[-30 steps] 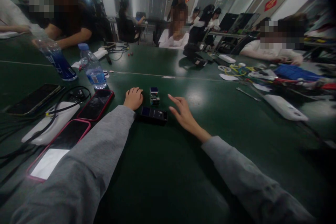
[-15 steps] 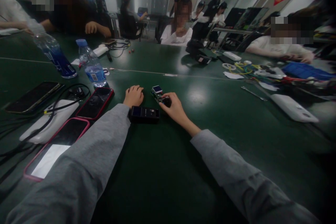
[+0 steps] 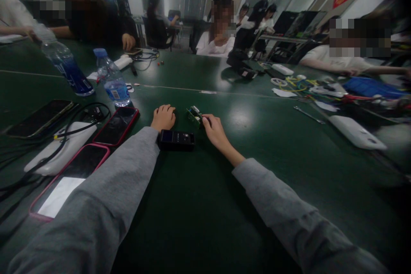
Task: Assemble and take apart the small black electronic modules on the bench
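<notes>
My right hand (image 3: 214,129) pinches the right end of a small green circuit board (image 3: 194,115) between thumb and fingertips. The board is tipped up, its green face toward me, with pale parts along its top. On the table to the left rests my left hand (image 3: 163,117), palm down, fingers loosely stretched and holding nothing. A black box-shaped device (image 3: 177,140) with a small screen and buttons lies just in front of me, beside my left wrist and sleeve. Fine details of the board are too small to make out.
At left lie a red-edged phone (image 3: 117,126), a pink-framed phone (image 3: 69,182), a white power bank (image 3: 61,147) and cables, with a water bottle (image 3: 113,80) and a blue-drink bottle (image 3: 69,66) behind. Tangled wires (image 3: 302,83) and a white case (image 3: 357,132) lie right. People sit across the table.
My right hand has turned the board, so its small screen no longer faces up. My left hand stays put. Across the table, a person's hand at left has shifted right.
</notes>
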Motion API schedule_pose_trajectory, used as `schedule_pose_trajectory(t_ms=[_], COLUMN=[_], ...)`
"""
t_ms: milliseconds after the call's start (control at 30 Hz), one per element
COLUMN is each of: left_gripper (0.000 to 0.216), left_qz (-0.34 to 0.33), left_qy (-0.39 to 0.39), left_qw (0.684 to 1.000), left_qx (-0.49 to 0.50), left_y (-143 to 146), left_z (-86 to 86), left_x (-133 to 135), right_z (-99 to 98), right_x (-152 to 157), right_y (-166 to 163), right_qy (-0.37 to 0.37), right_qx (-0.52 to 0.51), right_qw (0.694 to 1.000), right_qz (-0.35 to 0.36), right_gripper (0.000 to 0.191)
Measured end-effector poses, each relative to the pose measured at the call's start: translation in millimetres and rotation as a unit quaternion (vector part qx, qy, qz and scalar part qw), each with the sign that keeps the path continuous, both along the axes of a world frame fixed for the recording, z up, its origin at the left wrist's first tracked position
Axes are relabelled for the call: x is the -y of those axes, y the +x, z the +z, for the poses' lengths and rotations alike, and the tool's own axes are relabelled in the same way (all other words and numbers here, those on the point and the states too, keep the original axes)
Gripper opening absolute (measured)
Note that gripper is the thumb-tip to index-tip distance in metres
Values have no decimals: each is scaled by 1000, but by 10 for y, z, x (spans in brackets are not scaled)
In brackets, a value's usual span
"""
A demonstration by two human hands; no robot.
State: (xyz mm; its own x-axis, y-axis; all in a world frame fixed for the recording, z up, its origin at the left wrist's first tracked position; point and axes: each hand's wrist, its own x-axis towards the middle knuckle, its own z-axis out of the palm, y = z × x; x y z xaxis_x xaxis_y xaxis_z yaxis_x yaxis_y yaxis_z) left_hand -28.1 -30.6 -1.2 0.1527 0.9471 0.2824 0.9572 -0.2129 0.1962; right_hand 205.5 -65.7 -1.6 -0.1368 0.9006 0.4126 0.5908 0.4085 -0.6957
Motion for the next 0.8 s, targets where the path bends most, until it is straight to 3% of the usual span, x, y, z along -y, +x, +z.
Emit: schedule_pose_trajectory(t_ms=[400,567,800], left_gripper=[40,41,41], left_qz=[2,3,-1], left_qy=[-2,-6,2], left_qw=[1000,1000,1000], left_qx=[1,5,1], left_y=[1,0,1], left_z=[-2,1,1], left_x=[-6,-13,-1], right_z=[17,-33,-17], right_x=[37,-17,-38], right_y=[2,31,50], right_qy=[11,-55,-47], right_qx=[-69,-148,-75], right_qw=[998,987,995], right_qz=[3,9,-55], right_gripper=[42,36,32])
